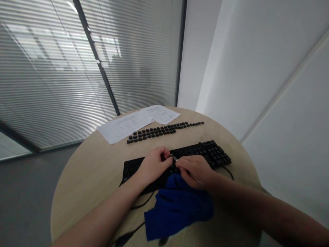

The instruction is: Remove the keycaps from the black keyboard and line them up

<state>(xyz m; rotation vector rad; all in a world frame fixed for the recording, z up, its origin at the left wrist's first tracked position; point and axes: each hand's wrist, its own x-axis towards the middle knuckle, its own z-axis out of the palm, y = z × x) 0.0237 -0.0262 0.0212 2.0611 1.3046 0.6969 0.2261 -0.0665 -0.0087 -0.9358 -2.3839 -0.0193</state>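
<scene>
A black keyboard [197, 149] lies on the round table, with many keys gone from its left and middle parts. Above its middle, my left hand [155, 163] is closed in a pinch at a small dark piece [172, 155] that looks like a keycap, partly hidden by the fingers. My right hand [196, 168] is wrapped round a slim silvery tool [174, 158], whose tip meets that piece; the tool's back end shows below the palm. Below both hands a crumpled blue cloth [177, 212] overlaps the keyboard's front edge.
Loose black keycaps [156, 132] lie in rows behind the keyboard. Sheets of printed paper [128, 123] rest at the back of the wooden table [77, 192]. A black cable [141, 206] runs by the cloth. A blind-covered glass partition and a white wall stand behind the table.
</scene>
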